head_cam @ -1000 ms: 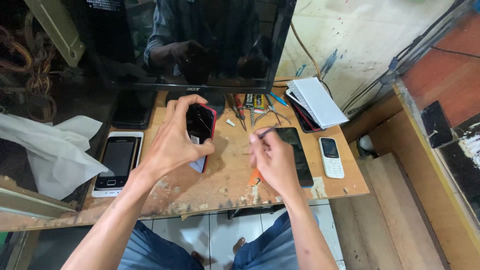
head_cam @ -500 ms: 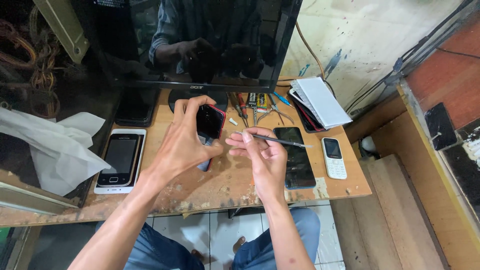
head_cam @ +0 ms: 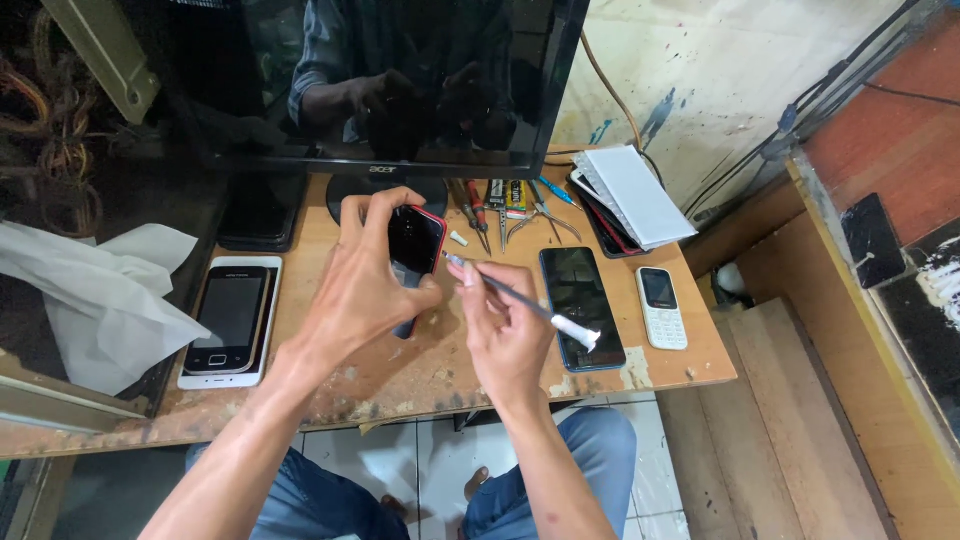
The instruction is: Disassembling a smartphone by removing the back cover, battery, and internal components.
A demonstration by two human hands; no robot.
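My left hand [head_cam: 365, 285] holds a black phone with a red rim [head_cam: 415, 240] upright above the wooden table [head_cam: 400, 375]. My right hand [head_cam: 505, 325] grips a thin grey tool with a white handle end [head_cam: 520, 297]. The tool's tip points at the right edge of the phone and is close to touching it. Both hands are over the middle of the table, in front of the dark monitor [head_cam: 380, 80].
A black-and-white phone [head_cam: 232, 318] lies at the left, beside white paper [head_cam: 95, 300]. A dark smartphone [head_cam: 580, 305] and a small white keypad phone [head_cam: 662, 307] lie at the right. Screwdrivers and tweezers [head_cam: 500, 210] and a stack of cases [head_cam: 625, 198] sit near the monitor stand.
My right hand has turned the tool and brought its tip up to the phone's edge. My left hand has lifted the phone slightly toward the monitor.
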